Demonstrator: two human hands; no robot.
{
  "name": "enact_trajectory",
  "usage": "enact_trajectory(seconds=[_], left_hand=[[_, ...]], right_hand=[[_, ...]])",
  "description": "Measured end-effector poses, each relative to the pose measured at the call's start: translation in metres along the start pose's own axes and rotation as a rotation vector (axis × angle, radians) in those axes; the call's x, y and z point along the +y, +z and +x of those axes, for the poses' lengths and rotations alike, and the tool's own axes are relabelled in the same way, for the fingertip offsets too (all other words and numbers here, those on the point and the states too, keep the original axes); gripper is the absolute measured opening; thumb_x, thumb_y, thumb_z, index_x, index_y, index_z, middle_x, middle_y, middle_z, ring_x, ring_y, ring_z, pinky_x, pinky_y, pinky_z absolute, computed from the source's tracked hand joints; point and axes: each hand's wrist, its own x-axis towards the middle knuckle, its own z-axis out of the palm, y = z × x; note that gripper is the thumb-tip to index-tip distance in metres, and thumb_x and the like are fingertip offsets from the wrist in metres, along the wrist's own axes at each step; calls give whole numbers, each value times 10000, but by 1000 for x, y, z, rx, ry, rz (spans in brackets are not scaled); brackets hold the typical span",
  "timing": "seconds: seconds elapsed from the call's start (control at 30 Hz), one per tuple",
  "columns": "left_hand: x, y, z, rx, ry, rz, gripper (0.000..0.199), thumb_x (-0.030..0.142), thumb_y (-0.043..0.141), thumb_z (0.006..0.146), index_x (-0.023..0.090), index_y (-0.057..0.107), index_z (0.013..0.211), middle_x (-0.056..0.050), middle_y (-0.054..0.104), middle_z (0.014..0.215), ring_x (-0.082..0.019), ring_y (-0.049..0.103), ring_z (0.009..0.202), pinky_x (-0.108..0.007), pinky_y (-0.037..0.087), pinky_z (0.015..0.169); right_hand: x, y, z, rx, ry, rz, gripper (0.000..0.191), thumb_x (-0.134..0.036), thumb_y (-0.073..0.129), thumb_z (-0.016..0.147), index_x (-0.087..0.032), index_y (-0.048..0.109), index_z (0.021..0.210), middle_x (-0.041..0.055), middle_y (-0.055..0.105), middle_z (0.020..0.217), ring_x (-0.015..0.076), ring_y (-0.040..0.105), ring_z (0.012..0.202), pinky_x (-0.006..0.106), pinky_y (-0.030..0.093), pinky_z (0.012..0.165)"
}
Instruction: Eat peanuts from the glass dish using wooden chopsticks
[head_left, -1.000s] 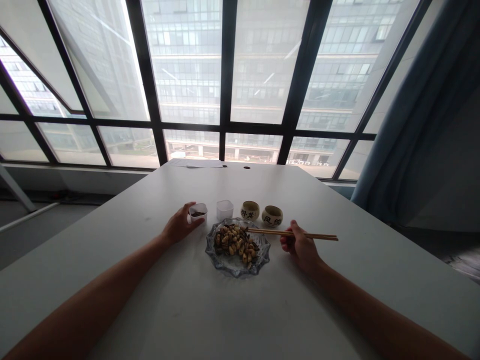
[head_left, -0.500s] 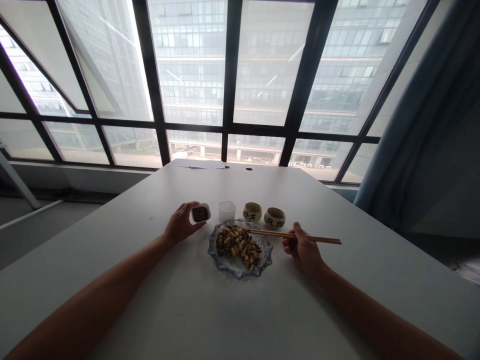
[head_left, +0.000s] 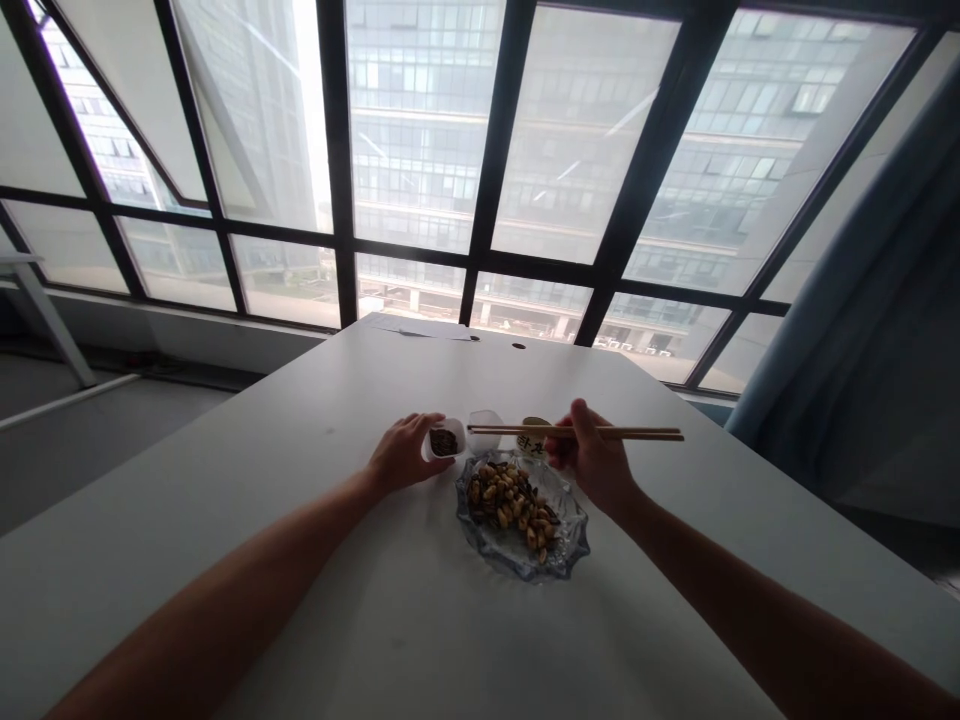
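Left hand (head_left: pixel 401 455) has fingers (head_left: pixel 426 419) part-spread around a tub (head_left: pixel 454 451), opening tipped toward camera, dark seeds (head_left: pixel 443 442) inside. Right hand (head_left: pixel 596 458) pinches chopsticks (head_left: pixel 645 434), fingers closed on them, held level; tips just beside the tub, across the second tub (head_left: pixel 486 441). Can't tell if tips grip anything. Glass plate (head_left: pixel 570 562) of nuts (head_left: pixel 510 505) on surface (head_left: pixel 360 630), nearer camera. Lettered pot (head_left: pixel 531 448) behind plate, partly hidden.

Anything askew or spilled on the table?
Only the small translucent white plastic cup in the left hand: it tilts toward the camera, odd for a cup holding dark, slender seeds. No spill visible.
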Motion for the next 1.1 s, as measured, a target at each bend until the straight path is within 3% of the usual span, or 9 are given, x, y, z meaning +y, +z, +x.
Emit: enact_trajectory(seconds=[0.13,0.23,0.33,0.43,0.6,0.7,0.87,1.1], left_hand=[[-1,2,-2,14,-3,-31,593,499,718,750,213,553,1242,-113,686,1173,-303,655,1083,-443,515,959],[-1,2,-2,21,-12,-40,602,505,718,744,202,554,1238,-121,689,1180,-304,666,1069,-445,522,950],[-1,2,-2,19,-29,-44,608,510,709,743,199,552,1241,-123,691,1187,-303,669,1069,-444,521,950],[0,2,-2,15,-59,-40,615,512,699,742,192,548,1245,-127,693,1179,-302,673,1056,-434,526,933],[0,0,-2,-25,-144,-2,651,548,690,727,189,555,1253,-103,723,1026,-275,700,884,-391,547,821],[1,-1,-1,-47,-187,10,679,576,676,724,180,559,1263,-96,720,969,-274,700,842,-383,544,792],[0,-1,-2,-58,-213,8,685,612,646,736,194,556,1271,-76,714,911,-253,693,786,-354,536,742],[-1,0,0,-85,-240,3,692,631,630,735,193,558,1266,-57,702,853,-242,679,735,-337,519,699]], right_hand=[[7,40,10,-101,-88,-122,607,-781,690,639,-189,557,616,10,629,451,120,543,320,208,393,316],[16,43,12,-191,-72,-188,579,-744,716,649,-183,578,608,16,646,486,120,573,364,209,431,354],[11,22,11,-164,-102,-220,567,-726,711,683,-171,608,631,28,665,516,121,590,389,208,448,370],[-12,-12,6,-178,-94,-278,558,-712,677,743,-170,614,625,25,648,474,119,572,359,210,443,359],[-41,-54,-12,-451,162,-486,625,-748,608,772,-165,588,547,20,569,362,106,496,271,189,366,290],[-35,-61,-18,-487,175,-575,625,-753,583,786,-165,579,575,22,594,397,104,524,298,178,377,308],[-16,-63,-10,-326,-11,-566,591,-745,588,791,-178,570,629,12,612,444,111,561,353,189,422,341],[-28,-69,-6,-257,-63,-541,597,-750,593,783,-177,577,615,16,608,431,114,551,337,197,426,330]])
